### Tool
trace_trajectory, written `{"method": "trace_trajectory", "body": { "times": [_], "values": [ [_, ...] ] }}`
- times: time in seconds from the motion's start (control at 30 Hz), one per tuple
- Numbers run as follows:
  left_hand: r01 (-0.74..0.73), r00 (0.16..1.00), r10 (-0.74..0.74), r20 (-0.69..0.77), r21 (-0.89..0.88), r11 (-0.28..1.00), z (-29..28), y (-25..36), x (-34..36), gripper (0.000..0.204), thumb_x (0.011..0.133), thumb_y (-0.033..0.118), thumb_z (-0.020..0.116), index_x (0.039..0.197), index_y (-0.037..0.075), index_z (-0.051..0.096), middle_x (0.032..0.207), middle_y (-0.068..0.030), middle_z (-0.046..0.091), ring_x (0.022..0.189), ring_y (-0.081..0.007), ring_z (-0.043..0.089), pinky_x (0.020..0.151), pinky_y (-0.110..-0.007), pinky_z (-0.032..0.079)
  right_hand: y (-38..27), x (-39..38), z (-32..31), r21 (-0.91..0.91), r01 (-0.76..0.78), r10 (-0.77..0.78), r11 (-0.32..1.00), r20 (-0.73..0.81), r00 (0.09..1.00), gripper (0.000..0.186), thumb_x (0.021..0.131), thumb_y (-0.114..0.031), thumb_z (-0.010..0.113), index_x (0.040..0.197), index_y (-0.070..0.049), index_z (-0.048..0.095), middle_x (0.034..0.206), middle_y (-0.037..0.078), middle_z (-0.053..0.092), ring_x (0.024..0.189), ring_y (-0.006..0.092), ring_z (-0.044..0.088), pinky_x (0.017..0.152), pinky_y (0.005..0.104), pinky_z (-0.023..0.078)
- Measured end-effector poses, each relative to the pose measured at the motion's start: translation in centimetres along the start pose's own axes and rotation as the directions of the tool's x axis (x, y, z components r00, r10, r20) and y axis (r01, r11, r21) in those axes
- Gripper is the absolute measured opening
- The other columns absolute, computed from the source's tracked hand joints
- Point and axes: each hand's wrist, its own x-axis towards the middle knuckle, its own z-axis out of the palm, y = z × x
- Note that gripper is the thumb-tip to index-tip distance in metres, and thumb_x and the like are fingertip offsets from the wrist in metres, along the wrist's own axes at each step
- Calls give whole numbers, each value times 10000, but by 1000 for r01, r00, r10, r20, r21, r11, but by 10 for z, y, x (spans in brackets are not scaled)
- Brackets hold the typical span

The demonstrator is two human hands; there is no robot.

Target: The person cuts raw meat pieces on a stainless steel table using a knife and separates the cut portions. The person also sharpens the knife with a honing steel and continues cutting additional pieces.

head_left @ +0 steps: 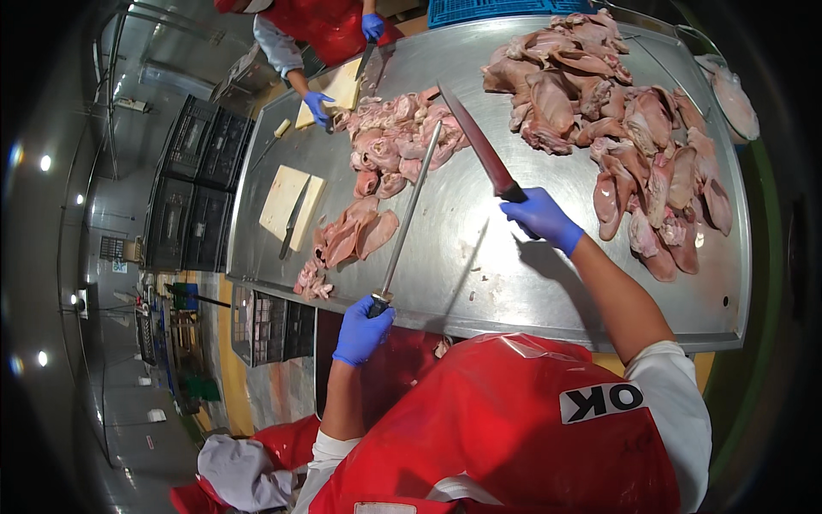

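In a blue glove, my left hand (365,331) is closed round the dark handle of a long honing steel (413,206), which points up and away over the table. My right hand (543,221), gloved in blue as well, grips a long knife (476,141) by its black handle. The blade slants up and to the left, its tip near the tip of the steel; whether they touch I cannot tell. Beyond the blade lies a heap of pale pink meat pieces (390,141). Flat ear-like pieces (355,233) rest left of the steel.
The steel table (522,295) has a raised rim. Large meat pieces (591,94) are piled at the far right. At left, a knife (295,216) lies on a cutting board (278,193). Across the table a co-worker's gloved hands (318,109) are beside another board. Black crates (193,184) stand left.
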Motion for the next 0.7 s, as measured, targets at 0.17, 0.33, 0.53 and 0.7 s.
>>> {"method": "trace_trajectory", "body": {
  "times": [0.17,0.33,0.53,0.7],
  "values": [
    [-76,995,66,78,132,988,2,24,4,75,929,99,695,992,66,671,684,61,548,559,-36,474,507,-228,390,-75,23,9,54,144,-140,988,-71,988,369,883,-345,766,728,-30,653,523,-10,512,389,76,446,382,261,336],
    [-96,995,92,30,143,985,-17,38,3,95,921,95,698,1009,69,672,698,62,550,562,-33,477,507,-228,391,39,57,-13,-759,98,-144,643,5,990,510,862,-464,693,938,39,730,810,277,688,675,366,703,698,460,560],
    [-52,998,53,-27,55,997,-32,17,-1,70,911,72,710,951,61,653,667,62,541,544,-36,476,491,-228,377,93,4,-11,-663,-159,142,731,-80,987,349,879,-394,691,934,-66,797,836,200,747,777,341,726,750,416,547],
    [-93,995,89,36,125,988,-11,5,0,93,911,67,708,995,58,669,682,63,550,554,-33,477,504,-224,381,-51,42,41,-89,257,-263,962,-60,963,285,863,-281,742,811,0,735,654,58,669,618,117,602,634,315,502]
  ]
}}
